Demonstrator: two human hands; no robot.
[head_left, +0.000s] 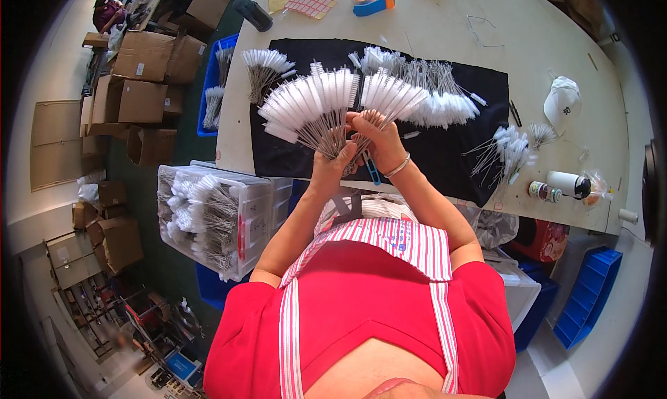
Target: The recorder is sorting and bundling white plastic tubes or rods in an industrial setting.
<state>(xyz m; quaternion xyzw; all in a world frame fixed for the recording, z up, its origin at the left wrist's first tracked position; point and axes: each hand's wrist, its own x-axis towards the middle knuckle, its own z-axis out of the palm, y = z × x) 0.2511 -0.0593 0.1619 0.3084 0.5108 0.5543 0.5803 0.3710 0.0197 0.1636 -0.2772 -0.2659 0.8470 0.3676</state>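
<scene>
Over black cloth [445, 156], fingers of my left hand [335, 161] and right hand [381, 139] clamp white-bristled wire brushes [310, 99]; grip stems [321, 136] only.

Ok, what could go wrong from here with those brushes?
Some of the fanned brushes might slip loose, since the left hand and right hand hold many at once. Their heads spread close to the brush pile on the black cloth, so they could mix.
</scene>
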